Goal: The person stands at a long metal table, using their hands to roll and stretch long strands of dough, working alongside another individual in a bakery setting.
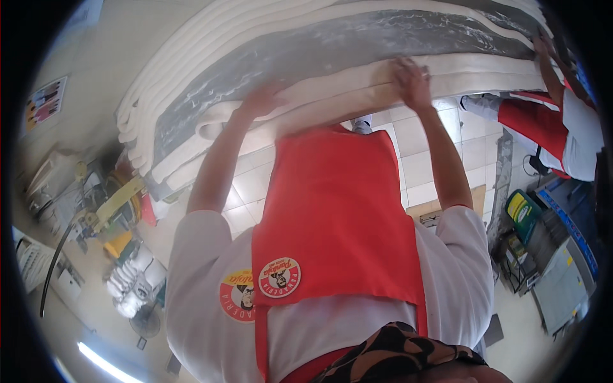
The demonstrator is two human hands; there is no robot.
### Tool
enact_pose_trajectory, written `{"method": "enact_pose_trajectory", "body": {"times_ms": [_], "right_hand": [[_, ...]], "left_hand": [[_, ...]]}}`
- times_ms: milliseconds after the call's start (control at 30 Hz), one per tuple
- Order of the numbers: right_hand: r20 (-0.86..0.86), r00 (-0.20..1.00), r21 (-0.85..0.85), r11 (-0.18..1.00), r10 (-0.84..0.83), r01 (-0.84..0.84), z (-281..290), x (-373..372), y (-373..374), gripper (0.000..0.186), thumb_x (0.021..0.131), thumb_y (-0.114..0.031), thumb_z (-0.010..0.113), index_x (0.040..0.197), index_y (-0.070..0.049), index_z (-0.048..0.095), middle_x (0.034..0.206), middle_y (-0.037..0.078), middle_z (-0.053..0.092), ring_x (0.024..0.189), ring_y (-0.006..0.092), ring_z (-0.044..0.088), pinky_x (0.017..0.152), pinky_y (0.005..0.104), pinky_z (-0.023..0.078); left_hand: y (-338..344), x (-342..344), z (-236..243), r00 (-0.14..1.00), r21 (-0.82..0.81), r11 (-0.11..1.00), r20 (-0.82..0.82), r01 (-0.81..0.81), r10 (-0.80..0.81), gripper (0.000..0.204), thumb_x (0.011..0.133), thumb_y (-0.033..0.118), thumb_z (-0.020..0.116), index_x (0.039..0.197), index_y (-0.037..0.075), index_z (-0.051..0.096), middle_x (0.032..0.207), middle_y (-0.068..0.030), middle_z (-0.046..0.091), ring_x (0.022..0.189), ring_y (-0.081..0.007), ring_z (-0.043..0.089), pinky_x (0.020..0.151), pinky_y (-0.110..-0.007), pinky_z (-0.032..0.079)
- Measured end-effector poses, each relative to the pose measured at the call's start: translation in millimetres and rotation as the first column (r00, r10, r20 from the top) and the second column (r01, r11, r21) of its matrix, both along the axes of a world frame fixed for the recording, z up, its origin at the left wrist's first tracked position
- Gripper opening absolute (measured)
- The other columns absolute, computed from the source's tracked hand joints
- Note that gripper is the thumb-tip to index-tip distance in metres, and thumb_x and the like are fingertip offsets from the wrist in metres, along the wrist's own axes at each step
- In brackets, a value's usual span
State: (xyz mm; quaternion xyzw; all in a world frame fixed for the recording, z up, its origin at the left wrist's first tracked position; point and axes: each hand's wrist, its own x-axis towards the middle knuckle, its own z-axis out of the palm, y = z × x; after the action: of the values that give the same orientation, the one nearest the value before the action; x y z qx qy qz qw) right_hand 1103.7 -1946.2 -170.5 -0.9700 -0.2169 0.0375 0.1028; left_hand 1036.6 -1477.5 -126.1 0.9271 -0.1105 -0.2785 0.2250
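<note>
Long pale rolls of dough lie along the near edge of a grey, flour-dusted table [274, 56]. My left hand [260, 100], smeared by motion, is at the left part of the inner dough roll [345, 80]; its fingers cannot be made out. Farther right, my right hand [412, 82] rests over the same roll with its fingers apart, slightly blurred. Beside it, closer to me, runs another dough roll [357, 107]. A curled dough end [209, 129] shows next to my left forearm.
Several more dough strips [191, 48] lie side by side along the table's far and left edges. At the right end, a co-worker [539, 124] in a red apron reaches onto the table. Equipment [83, 214] stands at left, a green container [522, 214] at right.
</note>
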Motion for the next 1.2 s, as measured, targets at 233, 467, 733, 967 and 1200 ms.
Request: {"method": "enact_pose_trajectory", "body": {"times_ms": [233, 467, 733, 967, 1200], "right_hand": [[0.102, 0.912, 0.004, 0.917, -0.398, 0.400, 4, -58, 100, 0.067, 0.094, -0.040, 0.068, 0.147, -0.003, 0.051, 0.156, 0.027, 0.042, 0.145, 0.0488, 0.037, 0.120, 0.0587, 0.027], [-0.384, 0.350, 0.626, 0.038, -0.855, 0.779, -23, -118, 101, 0.059, 0.101, -0.042, 0.057, 0.148, -0.008, 0.047, 0.148, 0.017, 0.048, 0.137, 0.0374, 0.044, 0.105, 0.0585, 0.041], [-0.877, 0.097, 0.365, -0.521, -0.470, 0.771, 11, -110, 147, 0.062, 0.098, -0.033, 0.060, 0.155, -0.018, 0.039, 0.147, 0.008, 0.046, 0.126, 0.0279, 0.047, 0.092, 0.0477, 0.043], [-0.209, 0.544, 0.507, 0.385, -0.813, 0.771, 22, -109, 136, 0.065, 0.095, -0.025, 0.070, 0.146, 0.008, 0.046, 0.152, 0.022, 0.041, 0.138, 0.0419, 0.041, 0.112, 0.0471, 0.040], [0.172, 0.985, 0.023, 0.999, 0.022, -0.026, 30, -63, 139, 0.068, 0.097, -0.046, 0.060, 0.155, -0.018, 0.039, 0.159, 0.010, 0.039, 0.146, 0.0329, 0.037, 0.117, 0.0633, 0.029]], "left_hand": [[28, -6, -54, 0.995, -0.113, 0.994, 0.105, 0.007, 0.005, 0.056, 0.093, 0.047, 0.068, 0.127, 0.003, 0.061, 0.121, -0.0227, 0.066, 0.113, -0.0414, 0.062, 0.097, -0.046, 0.049], [21, -24, -12, 0.989, -0.141, 0.989, 0.133, -0.044, 0.063, 0.063, 0.088, 0.041, 0.074, 0.138, 0.009, 0.055, 0.138, -0.0165, 0.055, 0.129, -0.0378, 0.051, 0.107, -0.049, 0.043], [-53, -33, -22, 0.947, -0.072, 0.996, 0.315, -0.042, 0.063, 0.071, 0.086, 0.043, 0.075, 0.145, 0.013, 0.052, 0.144, -0.0130, 0.049, 0.138, -0.0344, 0.044, 0.112, -0.059, 0.035], [-43, -56, -20, 0.871, -0.043, 0.995, 0.482, -0.085, 0.095, 0.075, 0.089, 0.043, 0.072, 0.152, 0.014, 0.044, 0.153, -0.0112, 0.041, 0.145, -0.0338, 0.037, 0.112, -0.060, 0.033], [-134, -47, -31, 0.820, 0.060, 0.977, 0.556, -0.204, 0.137, 0.075, 0.089, 0.048, 0.069, 0.151, 0.014, 0.045, 0.149, -0.0116, 0.043, 0.137, -0.0325, 0.042, 0.116, -0.058, 0.026]]}}
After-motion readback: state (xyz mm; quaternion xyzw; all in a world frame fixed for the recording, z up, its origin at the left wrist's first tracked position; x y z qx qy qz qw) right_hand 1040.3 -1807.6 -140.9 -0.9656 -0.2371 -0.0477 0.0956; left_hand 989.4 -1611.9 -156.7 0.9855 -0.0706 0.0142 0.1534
